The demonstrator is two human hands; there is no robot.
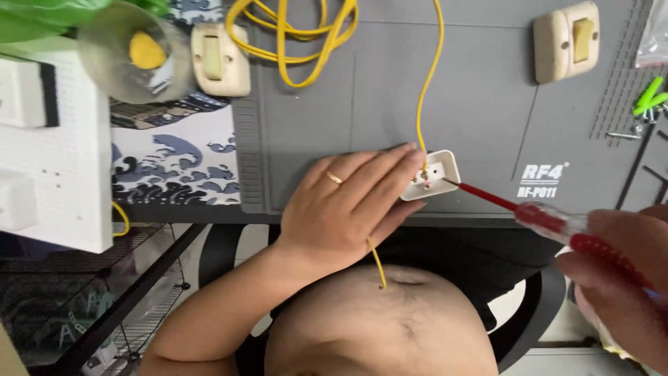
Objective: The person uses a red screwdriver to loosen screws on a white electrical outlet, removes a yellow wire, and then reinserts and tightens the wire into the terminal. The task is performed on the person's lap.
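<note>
While the left hand (341, 209) pinches a small cream socket part (431, 175) at the near edge of the grey work mat (390, 90), a yellow wire (424, 83) runs into it — the right hand (619, 278) is wrapped around a red screwdriver (536, 217), tip touching the part's terminals. Two cream switches (219, 59) sit further back.

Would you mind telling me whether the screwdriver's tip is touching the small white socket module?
Touching. The head view shows the red screwdriver tip meeting the white module's right side, with no gap visible there.
</note>
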